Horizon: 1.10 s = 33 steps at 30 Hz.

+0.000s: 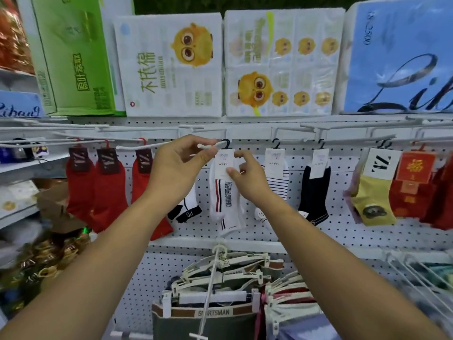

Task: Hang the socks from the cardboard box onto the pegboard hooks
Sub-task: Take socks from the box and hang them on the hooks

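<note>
White sock pair with striped band hangs by its black hanger on a white peg hook, centre of the pegboard. Right hand fingers pinch the sock's paper tag. Left hand fingers closed on the hook's front tip. Red socks hang left, a black sock right. Tissue packs sit on the shelf above.

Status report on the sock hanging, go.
Left hand pinching tip of the white peg hook. Right hand gripping card of the white striped sock, its black hanger at the hook. Neighbouring socks close, nothing blocking.
</note>
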Available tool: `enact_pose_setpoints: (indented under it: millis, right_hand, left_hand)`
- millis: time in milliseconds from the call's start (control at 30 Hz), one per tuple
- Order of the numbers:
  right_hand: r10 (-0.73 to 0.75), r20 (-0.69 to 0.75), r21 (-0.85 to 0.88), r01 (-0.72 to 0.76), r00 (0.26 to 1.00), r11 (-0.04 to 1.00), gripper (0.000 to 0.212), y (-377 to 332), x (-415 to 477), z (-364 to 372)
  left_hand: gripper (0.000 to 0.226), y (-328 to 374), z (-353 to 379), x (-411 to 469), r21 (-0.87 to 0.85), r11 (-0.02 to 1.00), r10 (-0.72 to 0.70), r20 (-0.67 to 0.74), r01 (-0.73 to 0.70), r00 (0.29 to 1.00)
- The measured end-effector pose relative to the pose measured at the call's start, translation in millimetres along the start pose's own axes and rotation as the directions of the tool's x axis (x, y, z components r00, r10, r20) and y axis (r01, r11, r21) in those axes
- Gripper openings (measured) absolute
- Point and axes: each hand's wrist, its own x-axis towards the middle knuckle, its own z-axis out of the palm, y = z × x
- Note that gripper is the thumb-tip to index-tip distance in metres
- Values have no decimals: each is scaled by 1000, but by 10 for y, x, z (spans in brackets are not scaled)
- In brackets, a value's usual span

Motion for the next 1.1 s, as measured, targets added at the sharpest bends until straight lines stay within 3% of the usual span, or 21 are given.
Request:
enact_pose_setpoints:
  millis: [233,333,433,700,800,900,1100]
  right_hand:
    - [78,95,29,-81,992,996,40,-9,-49,-66]
    - [111,51,112,-116,993,987,50,-56,-272,-99]
    - [85,14,217,-86,996,972,41,-155,-671,-79]
    - [-33,305,365,-85,952,927,34,-362,-1902,234]
    - [-57,466,421,-165,883,892,33,-327,-2403,490]
    - [-89,613,415,-223,785,882,34,-219,-2916,802]
    - [-40,850,234,-309,524,922,45,135,-3947,1408]
  left_hand:
    - [16,92,-9,-81,-33,997,-65,2,65,998]
    - [31,98,-82,-300,-21,990,-143,-18,142,990]
    - [37,52,-168,-652,24,979,-202,-57,204,978]
    - [37,-37,-520,-1985,196,905,-313,-295,378,903]
    - [38,-55,-717,-2737,209,828,-395,-443,521,805]
    - [45,-6,-885,-3543,207,708,-462,-587,675,665]
    - [39,314,-1059,-4971,132,411,-546,-757,902,360]
